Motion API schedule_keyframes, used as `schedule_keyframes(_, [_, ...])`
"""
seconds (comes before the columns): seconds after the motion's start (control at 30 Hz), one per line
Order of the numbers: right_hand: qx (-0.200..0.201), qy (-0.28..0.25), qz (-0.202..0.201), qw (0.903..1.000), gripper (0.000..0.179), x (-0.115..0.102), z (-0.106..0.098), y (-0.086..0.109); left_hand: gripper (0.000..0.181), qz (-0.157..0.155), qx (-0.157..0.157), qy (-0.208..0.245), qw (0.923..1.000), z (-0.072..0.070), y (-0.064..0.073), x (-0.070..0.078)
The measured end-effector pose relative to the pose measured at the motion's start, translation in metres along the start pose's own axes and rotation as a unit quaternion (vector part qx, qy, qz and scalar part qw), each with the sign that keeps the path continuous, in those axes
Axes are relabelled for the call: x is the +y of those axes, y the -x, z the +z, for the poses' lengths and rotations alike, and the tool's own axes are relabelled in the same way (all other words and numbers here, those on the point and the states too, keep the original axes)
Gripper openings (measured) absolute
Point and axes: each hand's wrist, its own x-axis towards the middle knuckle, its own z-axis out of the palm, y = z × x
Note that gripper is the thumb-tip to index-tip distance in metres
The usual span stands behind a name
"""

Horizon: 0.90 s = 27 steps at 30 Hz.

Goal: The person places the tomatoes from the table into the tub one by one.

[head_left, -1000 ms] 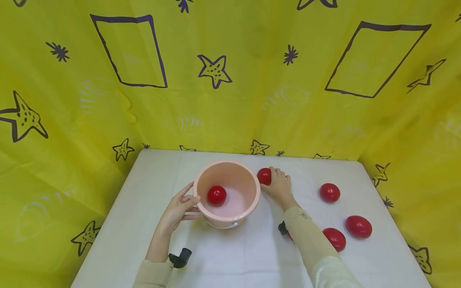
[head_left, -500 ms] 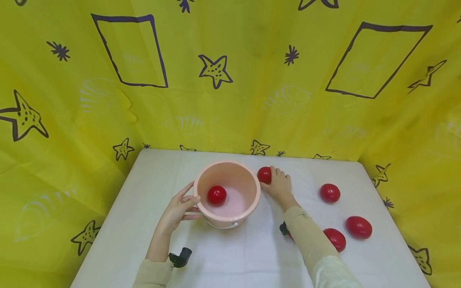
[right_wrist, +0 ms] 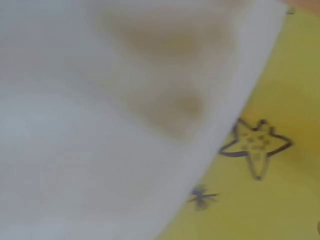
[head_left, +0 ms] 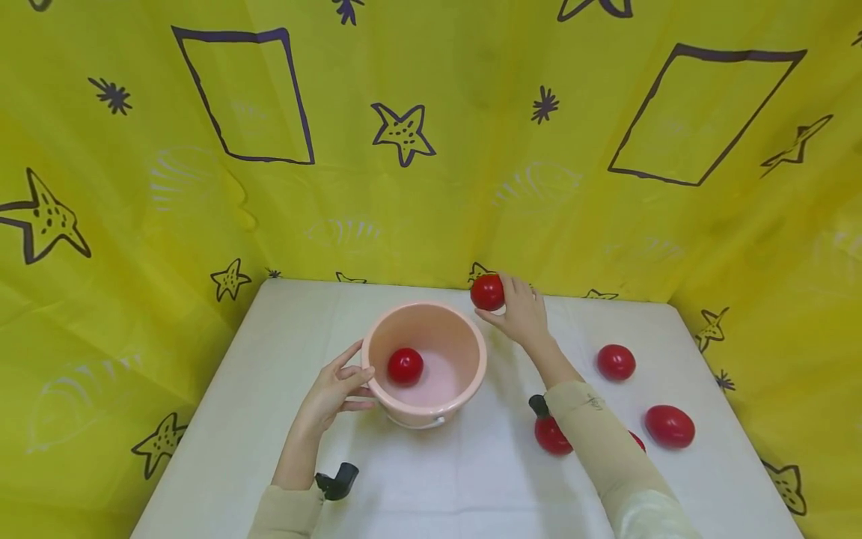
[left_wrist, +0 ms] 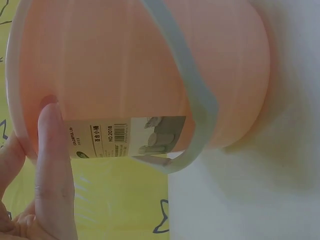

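A pink bucket [head_left: 438,412] stands upright in the head view, with one tomato-like red ball [head_left: 405,367] on its floor. My left hand [head_left: 337,385] grips the bucket's left rim, thumb over the edge and fingers along the outer wall. In the left wrist view, a finger [left_wrist: 54,165] lies against the bucket wall [left_wrist: 110,60], beside a printed label and a pale handle [left_wrist: 192,85]. Beyond the bucket's right rim, my right hand [head_left: 525,311] pinches another tomato-like red ball [head_left: 488,292] above the table. The right wrist view does not show this ball.
On the right of the white table [head_left: 458,486] lie several more red balls, including one at the back [head_left: 616,362] and one nearer the edge [head_left: 670,427]. One red ball [head_left: 554,436] is partly behind my right sleeve. A yellow curtain [head_left: 458,209] encloses the table's back and sides.
My right hand has raised the red ball up and away from beside the bucket, and its forearm has shifted, uncovering a ball beneath the sleeve. Left hand and bucket stay put.
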Motion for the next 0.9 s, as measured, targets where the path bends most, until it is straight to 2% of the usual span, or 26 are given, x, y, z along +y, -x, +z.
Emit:
schedule_keyframes(0.27, [0.017,0.014,-0.094,0.9953,0.079,-0.051,-0.03,0.004,0.062,0.004,-0.002,0.006,1.0,0.0,-0.001,0.001])
schedule_keyframes(0.47, [0.003,0.03,-0.178,0.9836,0.076,-0.081,-0.027,0.015,0.062,0.004,-0.002,0.005,1.0,0.001,-0.001,0.001])
schedule_keyframes(0.57, [-0.022,0.041,-0.215,0.9755,0.077,-0.092,-0.02,0.021,0.062,0.006,-0.001,0.004,1.0,0.001,-0.001,0.002])
schedule_keyframes(0.7, [-0.085,0.066,-0.251,0.962,0.078,-0.106,-0.01,0.029,0.062,0.004,0.004,0.003,1.0,0.002,0.0,0.002])
schedule_keyframes(0.8, [-0.137,0.09,-0.27,0.9488,0.079,-0.115,-0.003,0.034,0.062,0.0,0.008,0.001,1.0,0.003,0.0,0.003])
schedule_keyframes(0.9, [-0.167,0.121,-0.297,0.9321,0.08,-0.123,0.005,0.038,0.062,-0.001,0.012,-0.002,0.9999,0.003,0.0,0.003])
